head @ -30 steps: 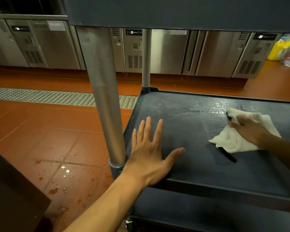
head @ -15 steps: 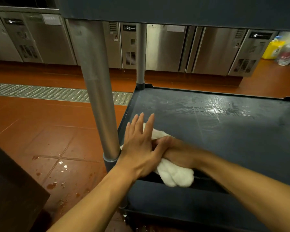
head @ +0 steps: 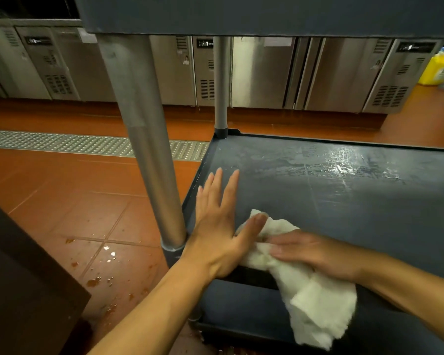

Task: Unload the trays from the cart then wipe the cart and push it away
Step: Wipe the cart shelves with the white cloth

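On the wet cart shelf (head: 344, 201), left hand (head: 215, 234) spread flat, right hand (head: 313, 254) pressing white cloth (head: 315, 303), red tile floor (head: 62, 196).

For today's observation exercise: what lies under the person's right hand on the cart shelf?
A white cloth, pressed flat by the right hand. The shelf beneath the cloth is covered.
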`<act>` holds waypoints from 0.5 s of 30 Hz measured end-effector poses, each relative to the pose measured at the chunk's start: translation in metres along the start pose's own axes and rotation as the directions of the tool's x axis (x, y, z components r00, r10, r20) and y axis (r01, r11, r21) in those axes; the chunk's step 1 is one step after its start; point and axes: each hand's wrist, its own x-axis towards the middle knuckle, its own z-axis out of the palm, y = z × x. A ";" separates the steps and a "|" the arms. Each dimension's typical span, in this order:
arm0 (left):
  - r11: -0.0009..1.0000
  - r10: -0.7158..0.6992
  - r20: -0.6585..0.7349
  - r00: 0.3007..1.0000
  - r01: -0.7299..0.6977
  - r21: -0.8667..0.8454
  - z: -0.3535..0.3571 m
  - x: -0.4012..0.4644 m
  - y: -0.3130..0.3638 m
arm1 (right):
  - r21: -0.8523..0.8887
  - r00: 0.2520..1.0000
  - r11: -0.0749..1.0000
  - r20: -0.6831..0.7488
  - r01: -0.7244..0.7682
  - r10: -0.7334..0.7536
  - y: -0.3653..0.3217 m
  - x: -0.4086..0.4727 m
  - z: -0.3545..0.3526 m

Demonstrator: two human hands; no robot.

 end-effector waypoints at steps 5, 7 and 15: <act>0.995 -0.018 -0.068 0.997 0.011 -0.101 -0.006 0.000 -0.005 | -0.046 0.998 0.997 0.023 0.056 -0.055 -0.024 0.051 0.019; 0.998 -0.005 -0.106 0.994 -0.001 -0.061 -0.010 0.002 -0.010 | -0.036 0.997 0.997 0.022 0.070 -0.070 -0.024 0.060 0.019; 0.984 -0.060 -0.131 0.990 0.037 -0.173 -0.019 0.001 -0.022 | -0.101 0.993 0.988 0.031 0.116 -0.113 -0.021 0.074 0.026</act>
